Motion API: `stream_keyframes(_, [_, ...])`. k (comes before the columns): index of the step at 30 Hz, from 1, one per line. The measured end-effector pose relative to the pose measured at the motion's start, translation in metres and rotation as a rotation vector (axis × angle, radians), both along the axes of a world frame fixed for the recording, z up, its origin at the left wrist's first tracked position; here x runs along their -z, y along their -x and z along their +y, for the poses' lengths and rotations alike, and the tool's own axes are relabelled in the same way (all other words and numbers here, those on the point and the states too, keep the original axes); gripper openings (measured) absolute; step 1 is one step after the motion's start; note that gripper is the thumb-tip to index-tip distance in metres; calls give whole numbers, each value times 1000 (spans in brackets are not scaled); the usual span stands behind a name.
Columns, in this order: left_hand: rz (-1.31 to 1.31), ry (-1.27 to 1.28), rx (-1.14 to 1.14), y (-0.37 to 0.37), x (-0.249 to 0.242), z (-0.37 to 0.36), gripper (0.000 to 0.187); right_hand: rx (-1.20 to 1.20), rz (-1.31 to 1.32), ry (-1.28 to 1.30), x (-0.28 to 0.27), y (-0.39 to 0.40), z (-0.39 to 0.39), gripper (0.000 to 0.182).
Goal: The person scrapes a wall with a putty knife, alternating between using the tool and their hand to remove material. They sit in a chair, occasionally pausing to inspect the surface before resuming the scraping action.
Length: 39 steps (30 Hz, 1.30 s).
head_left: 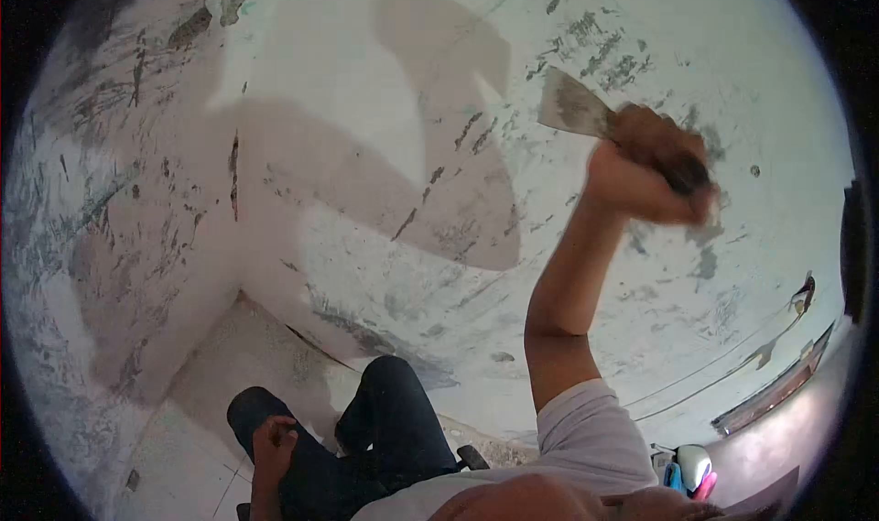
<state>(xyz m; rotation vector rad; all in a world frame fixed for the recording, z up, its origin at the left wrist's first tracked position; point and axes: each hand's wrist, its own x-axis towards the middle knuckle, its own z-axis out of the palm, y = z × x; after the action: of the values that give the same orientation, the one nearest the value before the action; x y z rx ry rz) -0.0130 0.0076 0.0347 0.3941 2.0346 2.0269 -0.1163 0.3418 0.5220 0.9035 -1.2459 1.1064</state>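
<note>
My right hand (641,178) is raised in front of the wall, its fingers wrapped round the dark handle of a putty knife (573,105). The flat, stained metal blade sticks out to the left of the fist, close to the patchy white wall (476,182). Slight blur shows on the hand. Low on the left, my left hand (273,441) rests by my knee, its fingers curled in and nothing visible in them.
Dark scuffs and chipped patches mark both walls, which meet in a corner (240,287). Tiled floor (206,429) lies below, beside my bent legs. A long strip-like fixture (774,388) and some coloured items (687,471) show at lower right. My arm's shadow falls across the wall.
</note>
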Motion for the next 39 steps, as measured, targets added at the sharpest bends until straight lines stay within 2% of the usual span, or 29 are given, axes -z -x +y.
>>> stream_keyframes(2, [-24,-1,16,-1,2,1,14,160,-30,4,7,9,7,58])
stream_keyframes(4, [-31,-14,13,4,8,2,14,-9,-47,-55,1,-17,-4,59])
stream_keyframes(6, [30,-2,-7,2,19,5,13,-391,21,-251,-6,-54,5,56])
stream_keyframes(7, [31,-4,-3,4,19,9,13,-387,21,-252,-7,-45,9,56])
stream_keyframes(10, [106,-106,-37,-2,13,11,11,-28,-103,-3,2,8,24,58])
stream_keyframes(11, [43,-55,-8,-2,10,10,11,77,-154,-53,-1,-3,24,58])
stream_keyframes(12, [-13,-10,16,1,7,11,11,71,-144,-54,-5,-19,14,58])
stream_keyframes(14, [33,21,13,1,1,13,11,-172,35,-11,-8,-46,-3,57])
stream_keyframes(15, [68,55,11,1,0,14,11,-175,39,-15,-7,-37,-1,57])
stream_keyframes(18, [-5,34,65,2,-2,18,12,72,-76,41,4,6,5,57])
stream_keyframes(21, [53,3,23,4,14,26,14,54,-76,10,1,-14,5,58])
stream_keyframes(24, [-48,-50,50,6,25,29,15,-70,-76,213,-2,-11,12,56])
stream_keyframes(26, [-49,-47,57,3,28,33,15,88,-103,-15,-1,7,6,57])
stream_keyframes(27, [-14,-58,37,9,29,36,15,-33,-91,2,-5,0,2,57])
stream_keyframes(29, [27,-60,43,6,43,31,15,-84,-32,9,-10,-18,1,57])
stream_keyframes(30, [74,-71,30,6,48,33,15,-197,-21,26,-12,-18,8,60])
stream_keyframes(31, [65,-72,25,7,29,34,15,-306,-19,53,-8,-16,15,62])
stream_keyframes(32, [-6,-54,42,6,8,33,15,88,-24,-79,0,19,22,59])
stream_keyframes(34, [-82,-42,57,4,-3,33,15,-103,-194,-51,-4,10,8,56])
stream_keyframes(36, [-106,-29,44,5,8,32,16,-6,-39,52,-14,-19,-7,56])
stream_keyframes(37, [-103,-40,40,8,10,32,16,-440,14,-214,-22,-25,8,54])
stream_keyframes(39, [-90,-61,101,5,11,26,14,-157,-45,-126,-15,-8,24,55])
